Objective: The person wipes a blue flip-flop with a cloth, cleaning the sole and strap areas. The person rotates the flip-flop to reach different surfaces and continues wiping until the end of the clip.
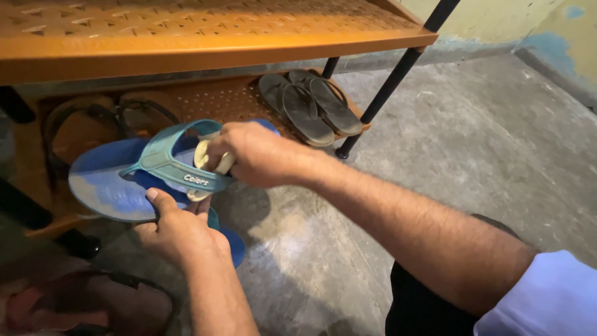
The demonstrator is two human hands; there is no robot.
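From the head camera, the left hand [177,230] grips the blue rubber flip-flop sandal with teal straps [118,177] by its edge — thumb on the scuffed sole, fingers curled beneath. The right hand [252,155] closes on a pale yellow cloth [208,163], pressed under the smooth strap — before the orange perforated shoe rack [205,43], above the rough concrete floor [472,143].

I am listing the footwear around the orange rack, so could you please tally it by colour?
Blue rubber flip-flops with teal straps: 2, one gripped by the left hand and wiped with a pale yellow cloth by the right hand, one beneath it.
Grey flat flip-flops: 2
Brown strapped sandals: 2
Total: 6
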